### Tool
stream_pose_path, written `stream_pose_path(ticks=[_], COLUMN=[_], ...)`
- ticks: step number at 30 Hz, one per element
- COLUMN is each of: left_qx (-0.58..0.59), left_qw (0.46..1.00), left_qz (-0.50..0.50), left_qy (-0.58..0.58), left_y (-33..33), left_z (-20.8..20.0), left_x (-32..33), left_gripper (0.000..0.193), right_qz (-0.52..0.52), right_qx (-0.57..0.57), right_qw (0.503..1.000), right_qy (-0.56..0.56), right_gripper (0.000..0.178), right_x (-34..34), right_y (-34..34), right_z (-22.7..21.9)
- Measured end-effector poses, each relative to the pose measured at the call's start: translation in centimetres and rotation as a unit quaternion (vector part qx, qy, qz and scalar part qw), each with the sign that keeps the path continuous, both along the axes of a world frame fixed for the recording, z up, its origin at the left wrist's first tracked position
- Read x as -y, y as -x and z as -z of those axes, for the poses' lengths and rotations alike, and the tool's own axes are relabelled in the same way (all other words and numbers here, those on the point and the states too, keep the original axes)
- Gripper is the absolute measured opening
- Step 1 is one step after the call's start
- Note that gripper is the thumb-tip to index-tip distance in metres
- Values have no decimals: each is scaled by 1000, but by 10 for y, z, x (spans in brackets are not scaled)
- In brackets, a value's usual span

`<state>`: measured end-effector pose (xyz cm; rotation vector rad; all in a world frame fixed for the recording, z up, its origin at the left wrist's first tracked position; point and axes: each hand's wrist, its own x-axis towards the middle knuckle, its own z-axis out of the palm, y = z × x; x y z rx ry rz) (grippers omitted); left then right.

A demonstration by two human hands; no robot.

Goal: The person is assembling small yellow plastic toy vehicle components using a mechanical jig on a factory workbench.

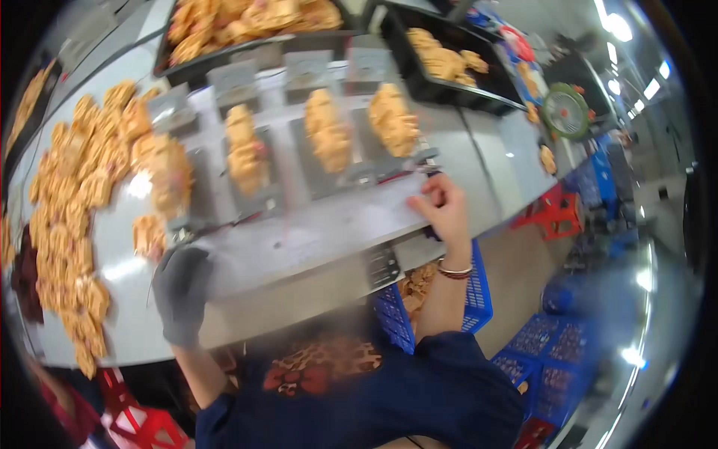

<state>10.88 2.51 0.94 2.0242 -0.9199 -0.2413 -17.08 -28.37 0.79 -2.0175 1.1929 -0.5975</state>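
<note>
My left hand (183, 288), in a grey glove, is at the front edge of the table below a metal clamp (180, 235); blur hides how its fingers lie. Bare and with a bracelet at the wrist, my right hand (446, 211) is beside the clamp (426, 159) at the right end of the row. Its thumb stands apart from the bent fingers, and I see nothing held. Lumpy tan-orange moulded pieces lie on metal fixtures in a row: one piece (163, 176) at left, then another (245, 150), a third (327, 131), and the rightmost piece (393, 120).
Many similar pieces (71, 217) cover the table's left side, with a loose piece (149, 236) nearer me. Black trays stand behind, one heaped (258, 49), one partly filled (456, 93). Below the table's front edge is a blue crate (479, 295). A green fan (566, 112) and red stool (553, 213) are at right.
</note>
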Motion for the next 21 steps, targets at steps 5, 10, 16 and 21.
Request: stream_pose_path(ticks=[5, 10, 16, 21], left_qx=[-9, -28, -1, -89], left_qw=[999, 999, 1000, 989], left_qz=[-20, 2, -12, 5], left_qy=[23, 42, 11, 119], left_y=[-3, -2, 0, -1], left_z=[18, 19, 12, 24], left_x=[-21, -18, -15, -32], left_gripper=[7, 7, 18, 45], right_qz=[48, 77, 112, 229], right_qx=[13, -136, -68, 277], right_qw=[964, 952, 970, 931], right_qy=[263, 262, 206, -63], right_gripper=[35, 53, 29, 27], right_x=[0, -26, -26, -53], right_y=[6, 37, 37, 31], right_z=[8, 38, 60, -4])
